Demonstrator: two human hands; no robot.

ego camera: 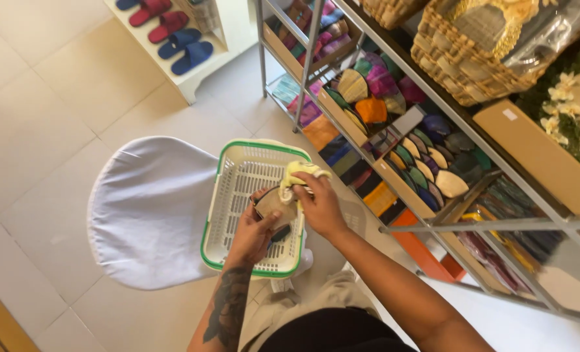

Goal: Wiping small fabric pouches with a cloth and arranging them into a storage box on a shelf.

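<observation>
Shelving: the metal rack (pixel 433 130) ran along the right of the scene, from near right to far centre; its trays held rows of coloured woven fans or slipper-like pieces, with wicker baskets (pixel 479 52) on top at far right.
Chair: the white-covered seat (pixel 146 208) stood left of centre, and the basket rested against its right edge.
Far shelf: a white unit (pixel 192 72) at far left carried red and blue slippers (pixel 179 39).
Container: the white plastic basket with a green rim (pixel 238 195) lay directly under your hands; what showed of its slotted floor held nothing I could make out, and the near right corner was hidden by your wrists.
Left hand: your left hand (pixel 254 234) was curled around the small brown pouch-like item (pixel 274 202), thumb on its near face, holding it over the basket's right half.
Right hand: your right hand (pixel 319 205) had its fingers pressed down on the yellow cloth (pixel 300 173), bunched against the item's far end.
Key relation: the item lay between your two hands, touching both, its long axis running near left to far right; the cloth sat on its far right end, nearer your right hand.
</observation>
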